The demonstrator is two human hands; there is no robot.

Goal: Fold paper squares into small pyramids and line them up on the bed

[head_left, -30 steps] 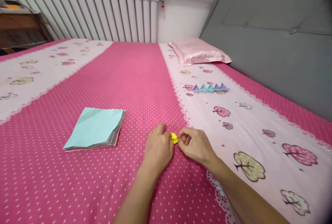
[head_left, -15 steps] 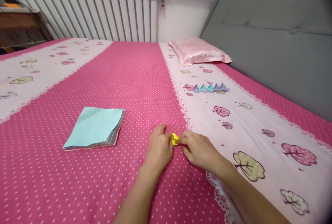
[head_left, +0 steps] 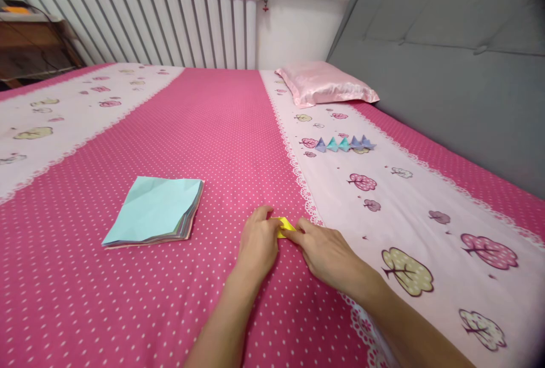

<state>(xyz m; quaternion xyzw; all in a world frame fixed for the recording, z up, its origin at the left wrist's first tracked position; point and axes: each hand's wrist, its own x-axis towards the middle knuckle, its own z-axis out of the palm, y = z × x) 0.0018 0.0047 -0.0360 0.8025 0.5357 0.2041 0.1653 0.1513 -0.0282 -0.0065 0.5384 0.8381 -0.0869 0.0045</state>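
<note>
A small folded piece of yellow paper [head_left: 285,222] is held low over the dotted pink band of the bedspread [head_left: 162,300], just below the middle of the view. With that paper taken as the clock's centre, it is gripped from nine o'clock by the left hand [head_left: 259,238], its thumb and fingers closed about the edge. From four o'clock it is pinched by the fingertips of the right hand [head_left: 330,251]; its exact folds are hard to make out, as much of it is covered by fingers.

Well apart at nine o'clock, a square stack of paper [head_left: 155,209] is laid flat, topped by a pale blue sheet. Towards half past one, a row of pointed paper shapes [head_left: 344,144], coloured mauve and turquoise, is set on the tree-printed band. Farther out, a pink pillow [head_left: 327,84] is placed at one o'clock, a grey padded headboard [head_left: 447,84] is seen at two, and a white radiator [head_left: 140,21] is fixed at half past ten.
</note>
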